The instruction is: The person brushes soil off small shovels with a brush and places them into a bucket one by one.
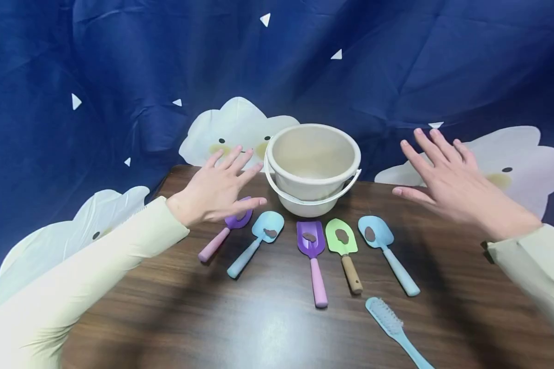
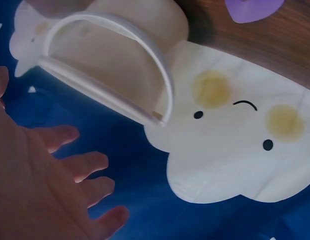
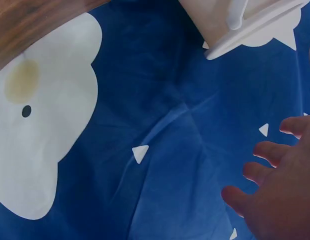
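Note:
My left hand (image 1: pixel 217 189) hovers with its fingers spread, holding nothing, left of a cream bucket (image 1: pixel 300 188). It partly covers a purple toy shovel (image 1: pixel 231 221) with a pink handle. Beside that lies a light blue shovel (image 1: pixel 266 223). Out to the right, my right hand (image 1: pixel 452 179) is also raised, fingers apart and nothing in it. Nearest to it is another blue shovel (image 1: pixel 382 229). Between lie a purple shovel (image 1: pixel 319 284) with a pink handle and a green shovel (image 1: pixel 337 228) with a wooden handle. Brown patches show on several blades.
A light blue brush (image 1: pixel 399 335) lies bristles up at the front right of the dark wooden table (image 1: pixel 189 318). The bucket's white handle (image 1: pixel 286 196) hangs down its front. Behind the table hangs a blue cloth (image 1: pixel 277 66) with white clouds and triangles.

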The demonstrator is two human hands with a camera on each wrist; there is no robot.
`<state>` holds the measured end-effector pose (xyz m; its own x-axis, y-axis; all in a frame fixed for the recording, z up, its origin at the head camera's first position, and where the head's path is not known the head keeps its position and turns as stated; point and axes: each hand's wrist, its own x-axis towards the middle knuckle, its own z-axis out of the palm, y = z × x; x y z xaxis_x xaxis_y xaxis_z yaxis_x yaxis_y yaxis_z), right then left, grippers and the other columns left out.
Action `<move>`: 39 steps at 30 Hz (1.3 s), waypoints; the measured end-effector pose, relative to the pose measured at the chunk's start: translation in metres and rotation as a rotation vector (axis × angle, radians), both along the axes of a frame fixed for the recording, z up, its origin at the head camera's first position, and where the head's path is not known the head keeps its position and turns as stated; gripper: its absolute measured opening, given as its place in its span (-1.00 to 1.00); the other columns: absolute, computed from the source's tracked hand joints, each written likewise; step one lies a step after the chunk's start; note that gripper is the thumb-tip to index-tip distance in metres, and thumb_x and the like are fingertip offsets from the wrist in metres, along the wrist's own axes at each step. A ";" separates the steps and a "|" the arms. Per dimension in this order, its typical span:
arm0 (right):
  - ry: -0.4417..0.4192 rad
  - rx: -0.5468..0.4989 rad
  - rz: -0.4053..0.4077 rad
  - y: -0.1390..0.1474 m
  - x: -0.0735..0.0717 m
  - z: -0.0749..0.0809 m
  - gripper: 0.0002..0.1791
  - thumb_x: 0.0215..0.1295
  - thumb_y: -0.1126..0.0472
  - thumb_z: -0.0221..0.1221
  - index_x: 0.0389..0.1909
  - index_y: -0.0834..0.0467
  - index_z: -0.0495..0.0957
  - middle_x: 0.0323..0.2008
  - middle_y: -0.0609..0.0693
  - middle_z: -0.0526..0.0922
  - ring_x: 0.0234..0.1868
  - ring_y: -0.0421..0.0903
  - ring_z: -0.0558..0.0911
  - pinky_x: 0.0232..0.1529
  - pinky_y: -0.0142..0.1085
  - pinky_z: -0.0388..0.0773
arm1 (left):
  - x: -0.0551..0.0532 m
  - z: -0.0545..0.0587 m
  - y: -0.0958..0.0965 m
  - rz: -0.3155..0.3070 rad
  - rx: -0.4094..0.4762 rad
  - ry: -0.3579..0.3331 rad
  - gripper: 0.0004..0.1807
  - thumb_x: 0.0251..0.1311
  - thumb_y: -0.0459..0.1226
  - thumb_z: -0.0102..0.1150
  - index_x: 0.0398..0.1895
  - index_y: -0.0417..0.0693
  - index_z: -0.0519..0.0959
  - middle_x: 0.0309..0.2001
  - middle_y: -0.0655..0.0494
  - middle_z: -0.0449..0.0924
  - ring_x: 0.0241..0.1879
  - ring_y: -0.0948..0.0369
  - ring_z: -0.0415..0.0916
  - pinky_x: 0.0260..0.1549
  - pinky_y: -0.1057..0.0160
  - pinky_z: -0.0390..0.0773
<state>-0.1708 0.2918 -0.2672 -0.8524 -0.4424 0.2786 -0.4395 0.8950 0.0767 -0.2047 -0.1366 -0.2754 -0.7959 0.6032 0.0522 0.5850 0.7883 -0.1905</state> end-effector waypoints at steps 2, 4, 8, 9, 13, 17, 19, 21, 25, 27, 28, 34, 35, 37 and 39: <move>0.021 -0.001 0.007 0.001 0.005 0.001 -0.07 0.29 -0.21 0.13 0.52 0.10 -0.05 0.53 0.23 -0.10 0.55 0.20 -0.17 0.45 0.27 -0.24 | 0.005 0.001 0.002 -0.018 0.004 0.014 -0.09 0.22 0.44 -0.39 0.49 0.14 0.14 0.53 -0.04 -0.03 0.54 -0.02 -0.18 0.46 -0.16 -0.07; 0.036 -0.008 0.013 0.003 0.009 0.003 -0.07 0.28 -0.20 0.14 0.51 0.11 -0.03 0.53 0.22 -0.09 0.55 0.18 -0.17 0.45 0.27 -0.23 | 0.010 0.001 0.004 -0.033 0.007 0.029 -0.09 0.21 0.44 -0.39 0.49 0.14 0.14 0.53 -0.04 -0.02 0.54 -0.02 -0.17 0.46 -0.15 -0.06; 0.041 -0.030 0.008 0.006 0.017 0.009 -0.08 0.28 -0.20 0.14 0.51 0.10 -0.02 0.54 0.19 -0.11 0.56 0.14 -0.20 0.45 0.26 -0.21 | 0.018 0.002 0.005 -0.064 0.024 0.065 -0.11 0.23 0.43 -0.38 0.48 0.15 0.15 0.53 -0.03 -0.03 0.54 -0.02 -0.15 0.46 -0.14 -0.05; 0.043 -0.033 0.005 0.006 0.019 0.010 -0.07 0.28 -0.20 0.14 0.51 0.10 -0.03 0.54 0.18 -0.11 0.56 0.14 -0.20 0.44 0.27 -0.20 | 0.020 0.003 0.005 -0.071 0.030 0.072 -0.12 0.23 0.43 -0.37 0.48 0.15 0.16 0.53 -0.03 -0.02 0.53 -0.02 -0.15 0.46 -0.14 -0.05; 0.068 -0.044 -0.009 0.007 0.029 0.014 -0.07 0.25 -0.19 0.18 0.51 0.09 0.00 0.54 0.16 -0.08 0.56 0.14 -0.16 0.31 0.34 -0.04 | 0.025 0.002 0.002 -0.095 0.062 0.109 -0.14 0.24 0.40 -0.33 0.45 0.12 0.21 0.51 -0.06 0.04 0.52 -0.04 -0.08 0.43 -0.15 0.04; 0.098 -0.062 0.001 0.006 0.041 0.016 -0.09 0.22 -0.16 0.21 0.49 0.07 0.05 0.49 0.19 0.06 0.54 0.17 -0.07 0.14 0.36 0.08 | 0.029 -0.003 -0.001 -0.094 0.090 0.135 -0.16 0.27 0.38 -0.33 0.42 0.06 0.26 0.48 -0.10 0.13 0.49 -0.06 0.01 0.39 -0.11 0.13; 0.125 -0.081 0.025 0.004 0.047 0.017 -0.10 0.19 -0.16 0.23 0.47 0.07 0.11 0.42 0.21 0.18 0.49 0.21 0.05 0.09 0.36 0.11 | 0.032 -0.007 -0.004 -0.084 0.102 0.138 -0.17 0.28 0.36 -0.32 0.41 0.03 0.28 0.46 -0.11 0.15 0.49 -0.05 0.03 0.38 -0.09 0.18; 0.159 -0.101 0.052 0.002 0.052 0.016 -0.14 0.18 -0.18 0.23 0.44 0.07 0.18 0.32 0.22 0.30 0.38 0.27 0.18 0.01 0.32 0.15 | 0.036 -0.012 -0.007 -0.077 0.117 0.140 -0.20 0.31 0.33 -0.31 0.39 0.00 0.31 0.44 -0.12 0.20 0.47 -0.05 0.07 0.34 -0.08 0.24; 0.221 -0.141 0.098 -0.001 0.061 0.010 -0.19 0.24 -0.35 0.06 0.34 0.11 0.32 0.15 0.25 0.42 0.14 0.36 0.34 -0.08 0.26 0.20 | 0.043 -0.024 -0.013 -0.069 0.155 0.124 -0.26 0.33 0.27 -0.23 0.33 -0.04 0.37 0.39 -0.17 0.28 0.43 -0.09 0.15 0.29 -0.10 0.30; 0.234 -0.161 0.120 0.000 0.065 0.005 -0.19 0.28 -0.39 -0.03 0.28 0.16 0.38 0.08 0.26 0.46 0.06 0.36 0.38 -0.14 0.23 0.24 | 0.046 -0.032 -0.015 -0.065 0.179 0.100 -0.28 0.34 0.25 -0.20 0.32 -0.05 0.37 0.36 -0.19 0.32 0.41 -0.11 0.19 0.27 -0.11 0.32; 0.224 -0.177 0.129 0.000 0.068 0.002 -0.22 0.27 -0.35 0.02 0.25 0.19 0.40 0.06 0.27 0.47 0.04 0.35 0.39 -0.13 0.22 0.25 | 0.048 -0.037 -0.017 -0.062 0.195 0.084 -0.29 0.34 0.24 -0.18 0.32 -0.06 0.37 0.35 -0.19 0.33 0.40 -0.12 0.20 0.26 -0.12 0.33; 0.085 -0.228 0.152 0.002 0.089 -0.025 -0.47 0.09 0.01 0.34 0.02 0.23 0.52 -0.07 0.17 0.56 -0.02 0.19 0.49 -0.05 0.06 0.36 | 0.056 -0.070 -0.024 -0.040 0.239 -0.011 -0.35 0.34 0.16 -0.07 0.29 -0.08 0.37 0.33 -0.15 0.36 0.35 -0.09 0.28 0.18 -0.14 0.39; 0.054 -0.218 0.148 0.001 0.093 -0.032 -0.52 0.10 0.01 0.33 -0.03 0.21 0.54 -0.11 0.13 0.58 -0.05 0.15 0.52 -0.06 0.04 0.39 | 0.057 -0.075 -0.025 -0.037 0.236 -0.020 -0.36 0.34 0.15 -0.06 0.28 -0.10 0.39 0.32 -0.15 0.37 0.33 -0.08 0.31 0.15 -0.14 0.41; -0.021 -0.187 0.121 -0.001 0.102 -0.047 -0.61 0.10 0.00 0.35 -0.12 0.12 0.55 -0.19 0.01 0.59 -0.11 0.03 0.57 -0.11 0.00 0.47 | 0.060 -0.085 -0.028 -0.030 0.235 -0.037 -0.37 0.33 0.13 -0.01 0.26 -0.13 0.41 0.29 -0.15 0.40 0.28 -0.06 0.37 0.09 -0.12 0.46; -0.106 -0.148 0.085 -0.004 0.110 -0.062 -0.67 0.11 -0.07 0.34 -0.20 0.01 0.54 -0.28 -0.11 0.57 -0.22 -0.12 0.57 -0.23 -0.09 0.53 | 0.063 -0.095 -0.030 -0.027 0.241 -0.047 -0.38 0.30 0.10 0.06 0.23 -0.16 0.43 0.22 -0.17 0.45 0.18 -0.06 0.45 0.00 -0.10 0.52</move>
